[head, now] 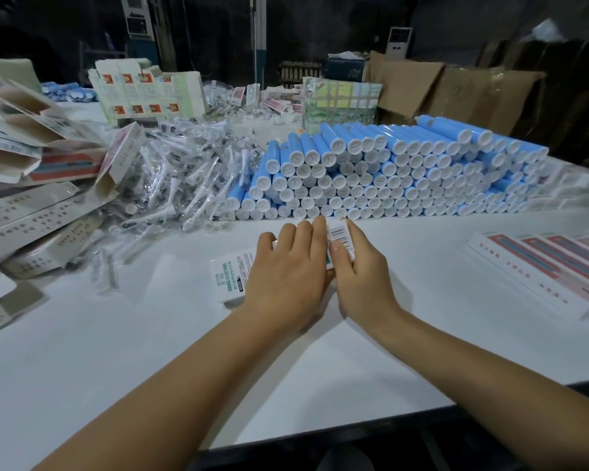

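A white product box [230, 277] with teal lettering and a barcode end lies on the white table [150, 351] in front of me. My left hand [286, 270] lies flat on top of the box, fingers straight, covering its middle. My right hand [357, 270] holds the box's right end, thumb on the barcode flap and fingers curled round the side. Most of the box is hidden beneath both hands.
A big stack of blue tubes [388, 175] with white caps fills the table behind the box. A heap of wrapped brush heads [184, 178] and flattened cartons [31, 212] lies left. Finished boxes [541, 270] sit in a row at right. Cardboard cartons [456, 90] stand at the back.
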Tool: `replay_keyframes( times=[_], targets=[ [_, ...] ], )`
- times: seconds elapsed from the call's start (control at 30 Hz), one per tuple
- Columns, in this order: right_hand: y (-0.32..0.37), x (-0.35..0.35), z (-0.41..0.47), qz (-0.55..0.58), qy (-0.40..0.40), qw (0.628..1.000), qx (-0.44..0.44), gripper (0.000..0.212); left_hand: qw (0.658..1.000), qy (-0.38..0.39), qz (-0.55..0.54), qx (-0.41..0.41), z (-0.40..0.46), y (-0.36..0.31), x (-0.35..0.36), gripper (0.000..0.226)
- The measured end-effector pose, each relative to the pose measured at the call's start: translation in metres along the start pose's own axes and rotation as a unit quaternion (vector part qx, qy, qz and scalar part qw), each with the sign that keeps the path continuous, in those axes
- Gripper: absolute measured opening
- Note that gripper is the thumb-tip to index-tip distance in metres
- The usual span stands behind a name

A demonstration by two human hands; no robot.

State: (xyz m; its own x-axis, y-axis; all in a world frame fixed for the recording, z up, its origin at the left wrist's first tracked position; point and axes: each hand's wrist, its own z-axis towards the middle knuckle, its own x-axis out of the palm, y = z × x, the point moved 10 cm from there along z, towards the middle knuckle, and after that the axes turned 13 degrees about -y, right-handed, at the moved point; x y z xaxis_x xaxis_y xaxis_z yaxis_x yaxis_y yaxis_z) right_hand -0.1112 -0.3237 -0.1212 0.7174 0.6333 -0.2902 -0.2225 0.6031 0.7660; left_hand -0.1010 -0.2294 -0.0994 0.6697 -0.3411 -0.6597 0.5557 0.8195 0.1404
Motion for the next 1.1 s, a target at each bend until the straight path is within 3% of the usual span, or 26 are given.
replay_keyframes(
  times=[0.27,0.37,0.43,0.5,0.67,1.1],
  targets=[
    [-0.005,0.005,-0.004,-0.010,0.036,0.999,0.018,0.046,0.999,0.023,0.029,0.019,-0.005,0.004,0.003,0.072],
    [-0.014,0.009,-0.004,0.130,0.046,0.981,0.136,0.037,0.999,0.023,0.025,0.024,-0.007,0.007,0.007,0.070],
    [-0.024,0.013,-0.003,0.267,0.037,0.932,0.242,0.033,1.000,0.019,0.014,0.015,-0.007,0.010,0.008,0.072],
    [-0.027,0.016,-0.001,0.322,0.052,0.903,0.280,0.034,1.000,0.017,0.008,0.007,-0.006,0.012,0.008,0.073],
    [-0.024,0.021,-0.001,0.353,0.088,0.892,0.268,0.025,1.000,0.005,0.001,0.002,-0.006,0.013,0.007,0.076],
    [-0.032,0.015,0.002,0.329,0.029,0.909,0.254,0.026,1.000,0.003,-0.007,0.020,-0.007,0.008,0.003,0.070]
  ],
)
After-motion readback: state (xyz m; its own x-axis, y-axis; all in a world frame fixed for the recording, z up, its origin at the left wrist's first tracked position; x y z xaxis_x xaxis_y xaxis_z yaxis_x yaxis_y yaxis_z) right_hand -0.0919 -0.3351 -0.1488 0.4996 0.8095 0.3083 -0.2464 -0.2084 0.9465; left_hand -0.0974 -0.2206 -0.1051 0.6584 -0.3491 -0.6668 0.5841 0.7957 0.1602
